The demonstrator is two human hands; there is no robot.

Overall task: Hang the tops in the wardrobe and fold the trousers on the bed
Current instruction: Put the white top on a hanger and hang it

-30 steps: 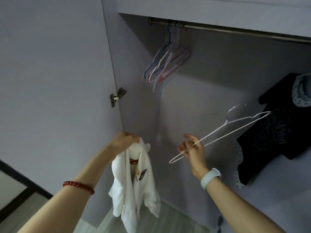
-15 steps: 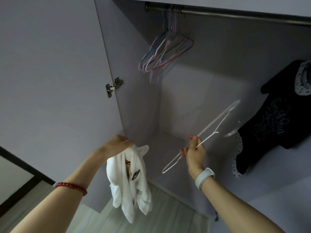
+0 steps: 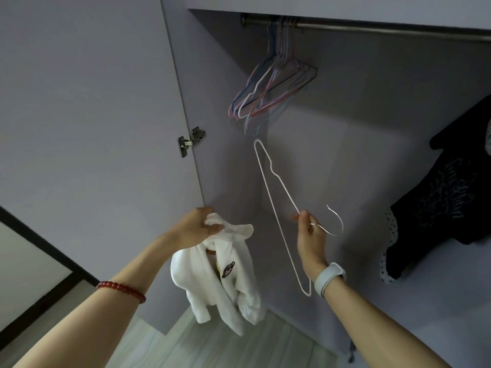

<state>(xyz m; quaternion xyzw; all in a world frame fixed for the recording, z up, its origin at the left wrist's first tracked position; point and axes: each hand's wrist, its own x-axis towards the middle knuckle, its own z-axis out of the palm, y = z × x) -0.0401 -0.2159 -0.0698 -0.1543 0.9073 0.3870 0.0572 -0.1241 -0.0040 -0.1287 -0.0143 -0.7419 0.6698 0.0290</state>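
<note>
Ahead of me stands the open wardrobe (image 3: 332,160), its lilac door (image 3: 93,102) swung out to the left on a metal hinge (image 3: 190,136), and a steel rail (image 3: 385,29) runs across the top of the opening. At the right edge I see a black top (image 3: 446,208) with pale lettering and a dotted trim already hanging inside. My left hand (image 3: 195,228) is curled round the collar of a white top (image 3: 225,277), which dangles below it in front of the wardrobe's left side, over the pale plank floor (image 3: 225,346). A bunch of coloured wire hangers (image 3: 273,88) hangs from the rail near its left end. My right hand (image 3: 309,237) pinches a white wire hanger (image 3: 276,197) near its neck, the frame standing almost upright and the hook pointing right. I wear a grey wristband (image 3: 329,278) on the right wrist and a red bead bracelet (image 3: 121,290) on the left.
</note>
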